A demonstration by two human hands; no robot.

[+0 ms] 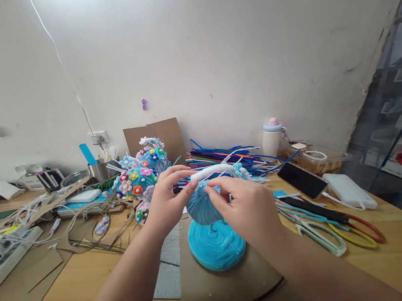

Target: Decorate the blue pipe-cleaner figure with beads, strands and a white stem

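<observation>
A light blue ball of pipe cleaners (202,208) stands above a round, coiled blue base (218,250). Over its top arches a white wrapped band (212,170), with a pale blue flower (242,171) at its right end. My left hand (170,196) is closed at the ball's upper left, its thumb on the ball and its fingers by the band's left end. At the top of the ball, my right hand (247,207) is in a pinch close to the left thumb. Whatever lies between those right fingertips is too small to make out.
Flower-covered pipe-cleaner pieces (137,181) stand at the back left. Behind my hands lies a heap of coloured pipe cleaners (221,157). Scissors (321,235), pliers (368,228), a phone (302,180) and a white power bank (349,191) are on the right. Cardboard (206,298) lies beneath the base.
</observation>
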